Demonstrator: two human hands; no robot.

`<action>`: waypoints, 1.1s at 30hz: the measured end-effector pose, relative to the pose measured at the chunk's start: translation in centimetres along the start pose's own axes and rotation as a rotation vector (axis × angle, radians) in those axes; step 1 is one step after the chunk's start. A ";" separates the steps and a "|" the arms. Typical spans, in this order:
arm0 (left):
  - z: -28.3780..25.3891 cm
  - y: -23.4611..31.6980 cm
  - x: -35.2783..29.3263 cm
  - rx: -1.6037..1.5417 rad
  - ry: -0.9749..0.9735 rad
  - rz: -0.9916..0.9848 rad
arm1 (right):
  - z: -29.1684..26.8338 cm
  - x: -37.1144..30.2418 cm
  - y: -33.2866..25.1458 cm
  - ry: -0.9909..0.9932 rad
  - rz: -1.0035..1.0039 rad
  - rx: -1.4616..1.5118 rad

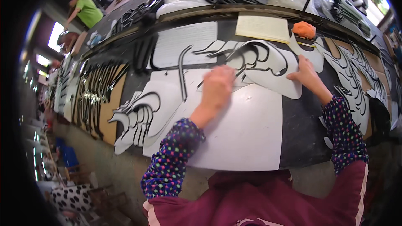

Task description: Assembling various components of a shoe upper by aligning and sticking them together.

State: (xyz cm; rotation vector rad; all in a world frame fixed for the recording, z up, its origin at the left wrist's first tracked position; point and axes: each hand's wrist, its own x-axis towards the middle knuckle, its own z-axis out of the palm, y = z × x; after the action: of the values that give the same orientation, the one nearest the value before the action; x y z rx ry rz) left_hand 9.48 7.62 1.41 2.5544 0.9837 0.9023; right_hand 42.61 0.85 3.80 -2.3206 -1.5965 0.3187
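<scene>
A stack of white curved cut pieces with black edging (264, 73) lies fanned out on a large white sheet (247, 129). My left hand (218, 84), blurred by motion, is over the left end of this stack; its fingertips are hard to make out. At the stack's right edge is my right hand (309, 77), thumb and fingers spread apart, touching the white pieces. A narrow black-edged strip (182, 73) lies left of my left hand. Farther left, a second overlapping group of white pieces with black edging (140, 115) rests at the sheet's corner.
An orange bundle (304, 29) and a yellowish paper pad (262, 27) lie beyond the stack. Black strips (98, 88) cover a brown board at left. More black-edged pieces (349, 75) are at right. A long bar (184, 15) crosses the table's back. A person in green (88, 11) is far left.
</scene>
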 end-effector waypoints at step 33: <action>-2.8 -8.7 1.3 0.398 0.100 -0.795 | -1.8 -18.4 -4.9 -0.175 -0.974 -0.221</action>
State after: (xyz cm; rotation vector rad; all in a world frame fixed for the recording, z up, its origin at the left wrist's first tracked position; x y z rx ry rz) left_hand 3.99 14.97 0.38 2.0463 2.1581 0.6314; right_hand 32.49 -14.93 7.47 -1.3815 -2.7003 0.1065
